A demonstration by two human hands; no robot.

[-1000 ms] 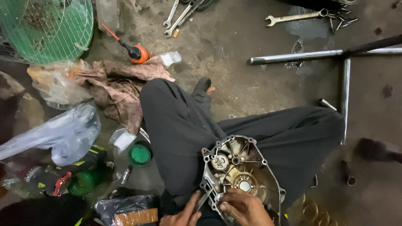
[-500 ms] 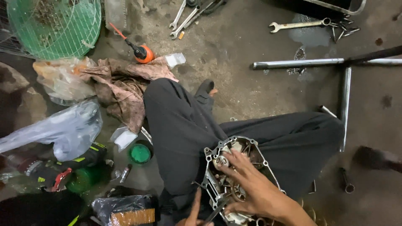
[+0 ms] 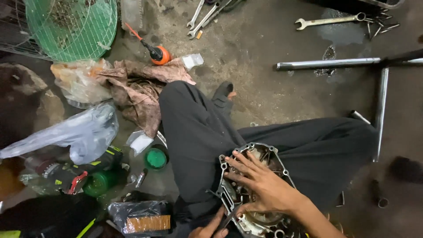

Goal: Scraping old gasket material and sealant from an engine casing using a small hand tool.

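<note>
The metal engine cover [image 3: 251, 189] lies on the person's lap, near and right of centre, its long axis running near to far. The right hand [image 3: 264, 187] lies flat on it, fingers [image 3: 235, 164] spread toward far-left. The left hand [image 3: 207, 229] touches its near edge; whether its fingers are closed cannot be told.

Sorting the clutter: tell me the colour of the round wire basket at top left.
Green wire basket, clearest in the head view.

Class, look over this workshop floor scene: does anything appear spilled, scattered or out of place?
Yes. A dark wet patch stains the concrete floor beside the silver combination wrench, like spilled fluid. Loose small screws lie scattered next to it, and crumpled brown rags are heaped by the person's knee.
</note>
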